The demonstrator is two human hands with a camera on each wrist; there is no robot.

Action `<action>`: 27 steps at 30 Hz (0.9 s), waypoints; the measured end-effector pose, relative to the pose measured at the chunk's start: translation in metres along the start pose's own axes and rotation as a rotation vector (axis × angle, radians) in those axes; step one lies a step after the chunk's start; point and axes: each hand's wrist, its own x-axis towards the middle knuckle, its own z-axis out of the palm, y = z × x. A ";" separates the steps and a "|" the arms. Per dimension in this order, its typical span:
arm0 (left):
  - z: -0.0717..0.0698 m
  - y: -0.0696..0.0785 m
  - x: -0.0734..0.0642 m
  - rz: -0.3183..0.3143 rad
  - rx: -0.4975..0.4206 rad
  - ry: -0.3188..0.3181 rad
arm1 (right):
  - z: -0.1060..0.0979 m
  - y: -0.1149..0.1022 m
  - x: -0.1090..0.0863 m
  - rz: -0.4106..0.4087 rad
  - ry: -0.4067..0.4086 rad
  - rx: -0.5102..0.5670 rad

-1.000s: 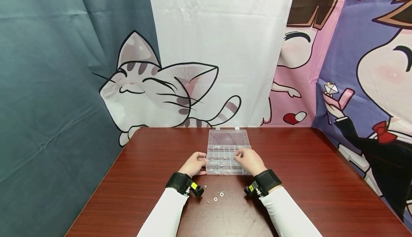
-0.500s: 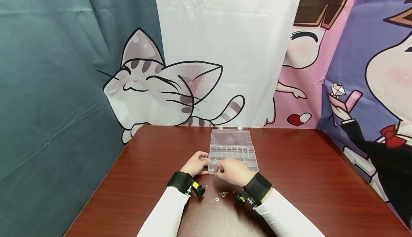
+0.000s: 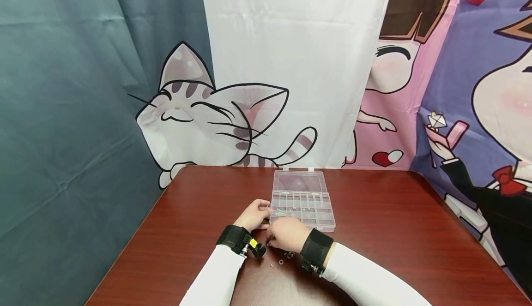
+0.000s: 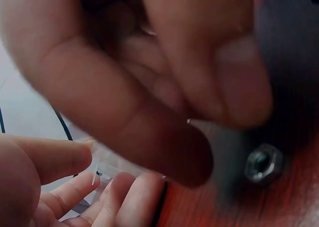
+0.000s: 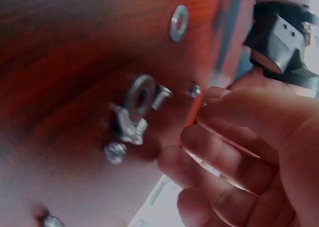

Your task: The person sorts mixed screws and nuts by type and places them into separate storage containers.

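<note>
A clear plastic compartment box lies with its lid folded back and small hardware inside. My left hand holds the box's left side, fingers at the edge; its fingers also show low in the left wrist view. In front of the box, my right hand reaches down to the table, palm down. Its thumb and index finger are parted just above a hex nut on the tabletop. From the right wrist view, that nut sits right by the fingertips.
Loose hardware lies on the reddish wooden table nearer the person: a flat washer, a larger washer among small screws, and another screw. A printed cloth backdrop hangs behind the table.
My right hand has moved from over the box's right compartments, across its front left part, and down to the table by the nut. My left hand stays at the box's left side.
</note>
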 end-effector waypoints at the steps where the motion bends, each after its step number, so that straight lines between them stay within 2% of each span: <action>1: 0.000 -0.001 0.000 0.001 0.002 -0.001 | 0.001 -0.001 0.000 -0.006 0.006 -0.016; 9: 0.001 -0.001 -0.001 0.013 0.033 -0.005 | 0.012 -0.004 0.002 -0.017 0.026 -0.064; 14: -0.001 0.000 0.000 0.025 0.042 -0.005 | 0.014 -0.005 0.006 -0.022 0.026 -0.029; 20: 0.000 -0.001 0.000 0.028 0.047 -0.020 | 0.017 -0.004 0.005 0.013 -0.002 0.027; 24: 0.001 -0.001 0.000 0.025 0.031 -0.024 | 0.019 -0.001 0.003 0.013 -0.015 0.049; 27: 0.000 0.001 0.001 0.022 0.002 -0.026 | 0.013 0.003 0.001 0.027 -0.026 0.108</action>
